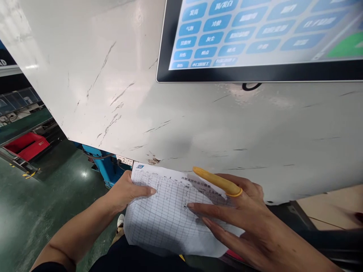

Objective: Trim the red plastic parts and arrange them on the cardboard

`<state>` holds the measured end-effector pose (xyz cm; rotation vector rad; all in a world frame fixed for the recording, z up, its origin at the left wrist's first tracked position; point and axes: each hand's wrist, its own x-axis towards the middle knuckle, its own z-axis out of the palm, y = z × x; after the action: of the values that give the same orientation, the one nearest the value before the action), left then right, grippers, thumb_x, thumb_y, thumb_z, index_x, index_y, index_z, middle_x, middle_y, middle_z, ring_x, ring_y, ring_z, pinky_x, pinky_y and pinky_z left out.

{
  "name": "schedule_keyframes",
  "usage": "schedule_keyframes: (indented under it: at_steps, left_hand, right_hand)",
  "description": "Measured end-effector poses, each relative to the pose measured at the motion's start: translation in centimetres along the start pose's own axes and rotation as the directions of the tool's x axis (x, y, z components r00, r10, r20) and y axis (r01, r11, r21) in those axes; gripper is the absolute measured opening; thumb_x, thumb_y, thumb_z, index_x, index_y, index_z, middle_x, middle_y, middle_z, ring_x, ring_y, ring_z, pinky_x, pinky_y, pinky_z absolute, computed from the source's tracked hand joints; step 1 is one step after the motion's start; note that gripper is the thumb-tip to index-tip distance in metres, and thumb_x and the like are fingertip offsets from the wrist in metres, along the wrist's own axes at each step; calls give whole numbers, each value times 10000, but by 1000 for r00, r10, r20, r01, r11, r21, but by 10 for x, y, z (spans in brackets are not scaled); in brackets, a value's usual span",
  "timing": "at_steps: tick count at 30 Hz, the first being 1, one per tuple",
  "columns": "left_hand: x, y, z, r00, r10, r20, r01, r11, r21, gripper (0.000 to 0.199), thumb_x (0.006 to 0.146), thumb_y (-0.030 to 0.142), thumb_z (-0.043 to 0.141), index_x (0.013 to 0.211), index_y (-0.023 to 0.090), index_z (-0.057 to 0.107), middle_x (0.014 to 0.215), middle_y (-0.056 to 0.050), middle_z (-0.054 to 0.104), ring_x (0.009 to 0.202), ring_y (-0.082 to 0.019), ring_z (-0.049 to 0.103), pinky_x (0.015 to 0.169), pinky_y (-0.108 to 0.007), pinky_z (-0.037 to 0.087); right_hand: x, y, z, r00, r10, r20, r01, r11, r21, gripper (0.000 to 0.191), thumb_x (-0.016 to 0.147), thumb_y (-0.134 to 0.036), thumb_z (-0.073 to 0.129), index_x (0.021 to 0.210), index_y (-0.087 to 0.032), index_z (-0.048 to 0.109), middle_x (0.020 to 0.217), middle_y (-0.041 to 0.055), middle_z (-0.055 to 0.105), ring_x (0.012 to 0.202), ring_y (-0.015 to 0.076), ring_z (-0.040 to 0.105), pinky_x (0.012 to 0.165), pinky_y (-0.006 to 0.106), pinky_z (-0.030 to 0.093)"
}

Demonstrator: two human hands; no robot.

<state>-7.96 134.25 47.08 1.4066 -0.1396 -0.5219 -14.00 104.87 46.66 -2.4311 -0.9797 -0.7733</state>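
My left hand (127, 192) pinches the left edge of a white paper form (161, 219), its thumb on top and its other fingers behind. The form has a printed grid, a heading in Chinese characters and some handwritten marks; its lower edge curls. Over the right part of the form is my right hand (241, 211), fingers spread, one fingertip at a dark mark in the grid. A yellow finger cot (218, 181) covers one of its digits. Part of the form's right side is hidden under this hand.
A touchscreen monitor (255, 71) with blue buttons stands beyond a white marble-patterned tabletop (184, 124), which has a chipped front edge. At left are a red bin (28, 146), a blue metal frame (103, 166) and the green floor (65, 211). Cardboard (331, 207) lies at right.
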Motion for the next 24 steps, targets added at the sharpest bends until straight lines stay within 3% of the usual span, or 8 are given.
schedule_keyframes:
  at_steps: [10, 24]
  left_hand:
    - [-1, -1, -1, 1000, 8, 12, -8, 1000, -3, 329, 661, 268, 929, 939, 137, 814, 1037, -157, 807, 1024, -346, 743, 982, -505, 551]
    - [-3, -2, -3, 1000, -9, 11, 9, 1000, 1, 363, 669, 263, 935, 987, 139, 812, 1081, -155, 806, 1062, -344, 734, 983, -487, 559]
  right_hand:
    - [-3, 0, 0, 1000, 17, 19, -17, 1000, -5, 287, 936, -333, 669, 1173, -458, 771, 1417, 57, 585, 1254, 406, 546, 857, 573, 558]
    - [2, -4, -1, 1000, -12, 23, 12, 1000, -2, 253, 960, -318, 656, 1157, -416, 779, 1422, 76, 595, 1252, 360, 548, 841, 518, 558]
